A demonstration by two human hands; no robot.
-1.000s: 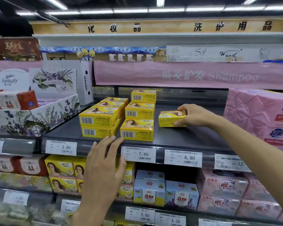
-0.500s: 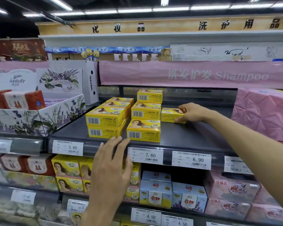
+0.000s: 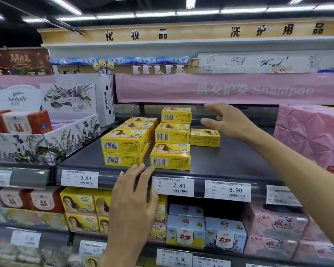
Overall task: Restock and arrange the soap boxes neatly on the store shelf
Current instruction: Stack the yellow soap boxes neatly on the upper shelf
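Several yellow soap boxes stand on the dark shelf (image 3: 229, 160): a two-high stack (image 3: 124, 146) at the left, a stepped row (image 3: 171, 155) in the middle. One lone yellow box (image 3: 204, 137) lies flat to the right of the row, touching it. My right hand (image 3: 226, 120) hovers above and just right of that box with fingers spread, holding nothing. My left hand (image 3: 131, 205) is raised before the shelf's front edge, fingers straight, fingertips near the price rail below the stacks.
Pink wrapped packs (image 3: 312, 135) fill the shelf's right end. A floral display carton (image 3: 46, 139) with red-and-white soaps sits at the left. Price tags (image 3: 173, 185) line the rail. More yellow, blue and pink boxes stand on the lower shelf. A pink Shampoo banner (image 3: 229, 89) hangs above.
My right hand slid the lone yellow box left against the middle row, then let it go and lifted off with fingers spread. My left hand stayed at the shelf edge.
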